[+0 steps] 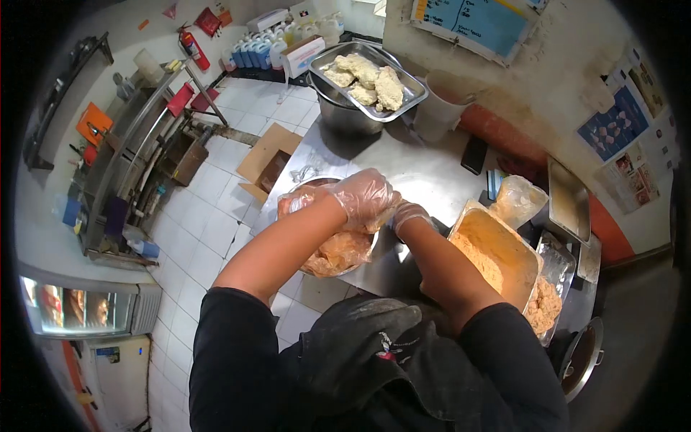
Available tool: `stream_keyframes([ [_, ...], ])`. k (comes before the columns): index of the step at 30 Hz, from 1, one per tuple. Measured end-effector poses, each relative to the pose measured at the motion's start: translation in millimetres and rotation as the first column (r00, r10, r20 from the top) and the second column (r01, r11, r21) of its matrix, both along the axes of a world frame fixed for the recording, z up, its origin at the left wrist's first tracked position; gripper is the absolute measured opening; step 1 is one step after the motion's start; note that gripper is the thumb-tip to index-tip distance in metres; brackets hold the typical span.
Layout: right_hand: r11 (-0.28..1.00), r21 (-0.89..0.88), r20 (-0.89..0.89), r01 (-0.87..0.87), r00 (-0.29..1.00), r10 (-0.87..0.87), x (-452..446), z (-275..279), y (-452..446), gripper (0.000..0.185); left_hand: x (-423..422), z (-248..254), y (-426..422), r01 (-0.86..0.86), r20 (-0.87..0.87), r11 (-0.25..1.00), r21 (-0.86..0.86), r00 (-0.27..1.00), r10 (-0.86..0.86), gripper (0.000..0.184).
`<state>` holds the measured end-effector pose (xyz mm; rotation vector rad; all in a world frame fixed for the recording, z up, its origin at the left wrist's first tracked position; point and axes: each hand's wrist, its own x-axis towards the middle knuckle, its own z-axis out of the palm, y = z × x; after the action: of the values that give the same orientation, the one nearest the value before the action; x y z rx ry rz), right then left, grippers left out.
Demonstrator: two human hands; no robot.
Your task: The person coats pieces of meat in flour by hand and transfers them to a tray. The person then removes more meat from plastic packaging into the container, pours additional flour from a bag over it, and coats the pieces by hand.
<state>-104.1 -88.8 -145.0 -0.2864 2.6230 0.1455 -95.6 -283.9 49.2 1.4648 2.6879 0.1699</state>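
Observation:
Both my hands wear clear plastic gloves and meet over the right rim of a round metal bowl [366, 261]. Inside the bowl lies a clear plastic bag [337, 252] with orange-stained, wet-looking food, its exact kind hard to make out. My left hand [366, 198] is closed, its fingers gathered on what looks like the bag's bunched end. Close against it, my right hand [412, 213] is also closed at the same spot. The fingertips are partly hidden. To the right of my right forearm sits a rectangular tub [515, 263] of orange-tan breading.
A metal tray [414, 101] of coated pieces rests on a large pot [345, 115] at the back. Beside it stand a white bucket [437, 108] and a dark phone [473, 155]. A tray of breaded pieces [543, 306] and a pan [584, 356] are at right. An open carton [263, 158] stands left.

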Motion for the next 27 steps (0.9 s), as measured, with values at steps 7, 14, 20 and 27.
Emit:
stream_keyframes([
  [7,0.987,-0.009,-0.005,0.160,0.987,-0.160,28,112,-15,0.032,4,102,-28,-0.368,0.359,0.926,-0.084,0.856,0.373,0.061],
  [14,0.995,-0.012,-0.112,0.096,0.989,-0.097,27,86,-12,0.026,56,190,-119,-0.426,0.137,0.814,0.395,0.903,0.407,0.028],
  [20,0.990,-0.089,-0.230,0.113,0.964,-0.131,12,54,-4,0.023,99,199,-124,-0.568,0.337,0.635,0.524,0.823,0.458,0.020],
  [27,0.991,-0.049,-0.192,0.123,0.973,-0.130,29,92,-21,0.025,95,189,-97,-0.545,0.256,0.669,0.506,0.835,0.487,0.019],
])
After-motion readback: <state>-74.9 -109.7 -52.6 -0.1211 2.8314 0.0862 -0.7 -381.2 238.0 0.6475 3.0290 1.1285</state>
